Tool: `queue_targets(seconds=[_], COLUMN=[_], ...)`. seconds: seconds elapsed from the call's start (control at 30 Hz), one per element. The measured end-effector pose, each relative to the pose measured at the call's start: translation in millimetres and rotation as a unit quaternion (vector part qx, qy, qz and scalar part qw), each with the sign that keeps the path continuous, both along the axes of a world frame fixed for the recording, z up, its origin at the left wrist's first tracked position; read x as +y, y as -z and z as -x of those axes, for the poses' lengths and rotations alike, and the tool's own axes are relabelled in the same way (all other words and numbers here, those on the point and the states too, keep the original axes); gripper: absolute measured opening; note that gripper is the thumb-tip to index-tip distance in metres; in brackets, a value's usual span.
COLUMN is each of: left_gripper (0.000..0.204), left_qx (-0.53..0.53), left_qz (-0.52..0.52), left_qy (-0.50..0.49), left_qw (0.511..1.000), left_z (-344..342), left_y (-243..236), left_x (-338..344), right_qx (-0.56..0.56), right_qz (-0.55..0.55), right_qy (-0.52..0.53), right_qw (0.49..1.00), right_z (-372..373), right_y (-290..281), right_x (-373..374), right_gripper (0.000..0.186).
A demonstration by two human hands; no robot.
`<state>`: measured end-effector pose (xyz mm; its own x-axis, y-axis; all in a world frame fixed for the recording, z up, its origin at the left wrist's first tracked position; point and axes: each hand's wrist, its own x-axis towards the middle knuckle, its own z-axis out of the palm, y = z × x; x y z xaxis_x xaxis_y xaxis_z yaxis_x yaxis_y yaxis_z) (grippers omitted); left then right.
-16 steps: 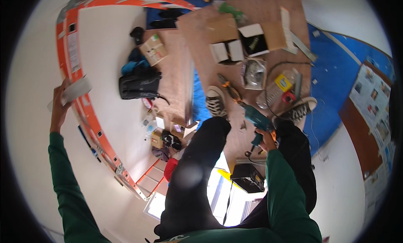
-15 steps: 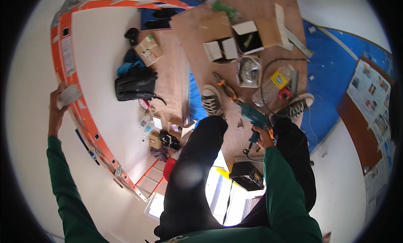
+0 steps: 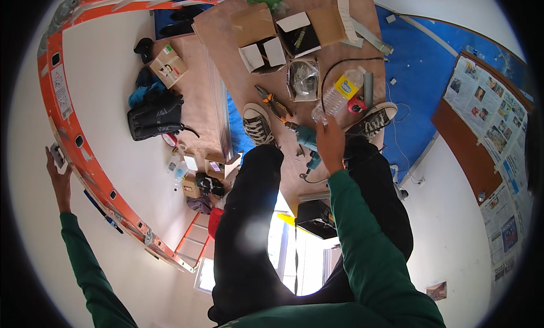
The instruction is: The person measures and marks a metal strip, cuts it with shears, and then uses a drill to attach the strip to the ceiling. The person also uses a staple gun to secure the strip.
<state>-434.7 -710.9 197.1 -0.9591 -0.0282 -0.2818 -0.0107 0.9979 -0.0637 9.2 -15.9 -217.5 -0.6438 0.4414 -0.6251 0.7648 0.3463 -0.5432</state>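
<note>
At far left, my left hand (image 3: 61, 178) is raised beside the orange ladder. Its fingers are closed on a small grey rectangular piece (image 3: 58, 154), which looks to be against the white wall or the ladder's edge. My right hand (image 3: 331, 140) reaches down over the wooden board, fingers bent together at the near end of a clear plastic bottle (image 3: 335, 98) with a yellow label. What its fingertips hold, if anything, is hidden. Just left of that hand lies a teal power drill (image 3: 306, 137), partly covered by it. Orange-handled pliers (image 3: 275, 103) rest beyond the drill.
The orange ladder (image 3: 85, 149) curves along the left. Open cardboard boxes (image 3: 258, 30) and a small box with a clear bag (image 3: 304, 79) stand on the board. My shoes (image 3: 258, 125) flank the drill. A black cable (image 3: 334, 64) loops by the bottle. A black case (image 3: 317, 219) stands nearer.
My right hand has let go of the drill and moved to the bottle's near end. The grey piece in my left hand has turned and shifted slightly. The whole view has shifted.
</note>
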Motion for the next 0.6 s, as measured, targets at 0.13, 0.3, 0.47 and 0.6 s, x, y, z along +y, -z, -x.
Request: queue_targets(seconds=[0.13,0.3,0.47,0.6], left_gripper=[0.105,0.083,0.060,0.066], left_qx=[0.136,0.127,-0.039,-0.164], left_qz=[0.102,-0.016,-0.317,-0.419], left_qy=[0.062,-0.183,-0.357,-0.308], left_qw=[0.984,0.975,0.878,0.838], left_z=[-64.0,-219.9,-350.0,-366.9], left_y=[-6.7,41.0,115.5,127.3], left_x=[32.7,133.4,292.4,358.2], right_qx=[-0.022,-0.092,-0.093,-0.145], right_qz=[-0.095,-0.149,-0.175,-0.161], right_qy=[-0.077,-0.259,-0.272,-0.185], right_qw=[0.992,0.950,0.942,0.958], right_z=[101.1,139.0,148.7,158.0], right_y=[23.4,58.9,86.5,104.4], right_x=[9.3,3.9,-1.9,-6.8], right_gripper=[0.025,0.015,0.012,0.019])
